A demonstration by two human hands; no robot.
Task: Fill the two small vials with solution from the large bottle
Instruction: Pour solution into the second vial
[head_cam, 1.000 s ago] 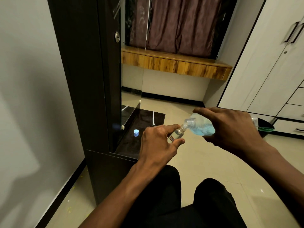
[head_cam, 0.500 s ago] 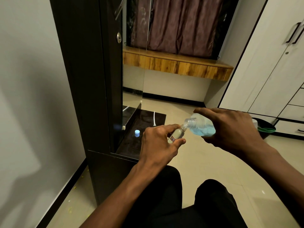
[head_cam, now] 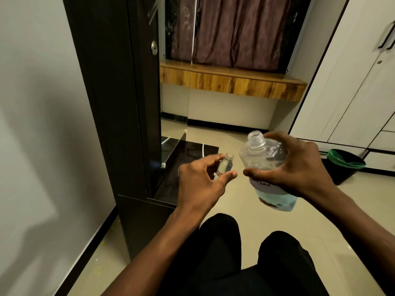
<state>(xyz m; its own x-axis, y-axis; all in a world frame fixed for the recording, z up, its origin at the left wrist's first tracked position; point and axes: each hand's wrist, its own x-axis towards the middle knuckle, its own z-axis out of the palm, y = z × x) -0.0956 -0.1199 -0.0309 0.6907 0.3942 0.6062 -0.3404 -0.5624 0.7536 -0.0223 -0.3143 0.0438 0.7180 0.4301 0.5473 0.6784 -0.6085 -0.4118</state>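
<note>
Blue liquid sat low in the large bottle (head_cam: 266, 167), which the right hand (head_cam: 299, 165) gripped around its middle, fingers wrapped over the clear upper part and thumb pressed near a white label. The bottle was tilted only slightly, its open mouth pointing up and a little to the left, with no cap on it. Just beside it, not touching, the left hand (head_cam: 201, 184) pinched a small vial (head_cam: 224, 166) between thumb and fingers; the vial leaned with its open neck toward the bottle. It looked pale inside, though whether it held liquid was hard to tell. Both hands hovered above the tiled floor (head_cam: 235, 210), in front of a dark cabinet (head_cam: 119, 103). A black bin (head_cam: 342, 167) with a green liner stood to the right.
</note>
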